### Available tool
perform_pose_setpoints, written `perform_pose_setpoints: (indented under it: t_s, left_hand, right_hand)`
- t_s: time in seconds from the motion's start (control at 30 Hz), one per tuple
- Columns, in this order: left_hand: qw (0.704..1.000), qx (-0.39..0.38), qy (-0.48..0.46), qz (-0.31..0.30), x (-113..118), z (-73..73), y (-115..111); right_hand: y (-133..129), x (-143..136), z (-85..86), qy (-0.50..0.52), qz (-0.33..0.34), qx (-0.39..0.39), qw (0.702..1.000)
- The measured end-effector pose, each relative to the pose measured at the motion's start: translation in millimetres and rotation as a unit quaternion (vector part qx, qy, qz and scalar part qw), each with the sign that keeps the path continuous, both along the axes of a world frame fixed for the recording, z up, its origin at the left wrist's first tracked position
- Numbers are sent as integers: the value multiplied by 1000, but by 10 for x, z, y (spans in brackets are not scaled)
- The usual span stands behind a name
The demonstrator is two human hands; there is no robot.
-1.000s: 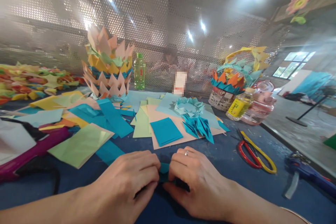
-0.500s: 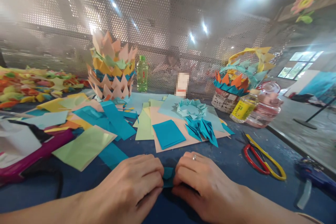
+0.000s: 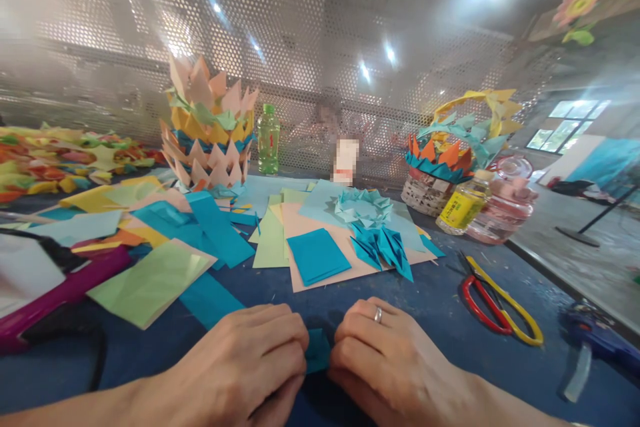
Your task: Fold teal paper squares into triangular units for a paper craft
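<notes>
A small folded piece of blue paper (image 3: 317, 351) shows between my two hands, low over the dark blue tabletop. My left hand (image 3: 250, 353) is closed on its left end, fingers curled and pressed together. On its right end my right hand (image 3: 385, 353), with a ring on one finger, is closed in the same way. The paper's ends are hidden under my fingers. Just beyond lie a stack of blue paper squares (image 3: 319, 255) and several folded blue paper points (image 3: 384, 248). Behind them sits a light blue folded paper ring (image 3: 364, 207).
Scissors with red and yellow handles (image 3: 500, 307) and a blue glue gun (image 3: 597, 333) lie right. Left are a purple tool (image 3: 65, 293), a green sheet (image 3: 153, 280) and a tiered paper flower (image 3: 210, 130). A yellow-labelled bottle (image 3: 463, 207) and a paper-trimmed basket (image 3: 430, 187) stand back right.
More of the blue paper's upper face shows between my hands, its crease line less visible. Both hands have shifted slightly, and the view has moved a little.
</notes>
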State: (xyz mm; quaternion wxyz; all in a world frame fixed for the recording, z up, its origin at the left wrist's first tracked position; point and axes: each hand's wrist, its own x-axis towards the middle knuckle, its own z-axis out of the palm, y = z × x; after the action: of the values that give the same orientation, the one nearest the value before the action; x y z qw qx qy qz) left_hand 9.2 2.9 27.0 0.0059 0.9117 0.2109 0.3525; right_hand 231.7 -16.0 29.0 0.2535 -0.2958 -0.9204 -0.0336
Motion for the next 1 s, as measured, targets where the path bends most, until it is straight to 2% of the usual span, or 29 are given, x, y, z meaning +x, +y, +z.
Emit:
perform_pose_setpoints:
  t_s: [0.27, 0.47, 0.6, 0.87, 1.0]
  left_hand:
    - [1000, 1, 8, 14, -25, 72, -16]
    - [1000, 8, 14, -13, -20, 88, -15]
    - [1000, 14, 15, -8, -9, 99, -14]
    - [1000, 8, 15, -9, -62, 14, -35]
    - [1000, -25, 16, -5, -64, 11, -41]
  right_hand:
    - [8, -6, -51, 15, -4, -29, 999]
    - [-9, -2, -45, 18, 5, -30, 999]
    - [-22, -6, -23, 17, 4, -34, 999]
    - [-9, 0, -38, 20, 7, -31, 999]
    - [-17, 3, -64, 37, -1, -63, 997]
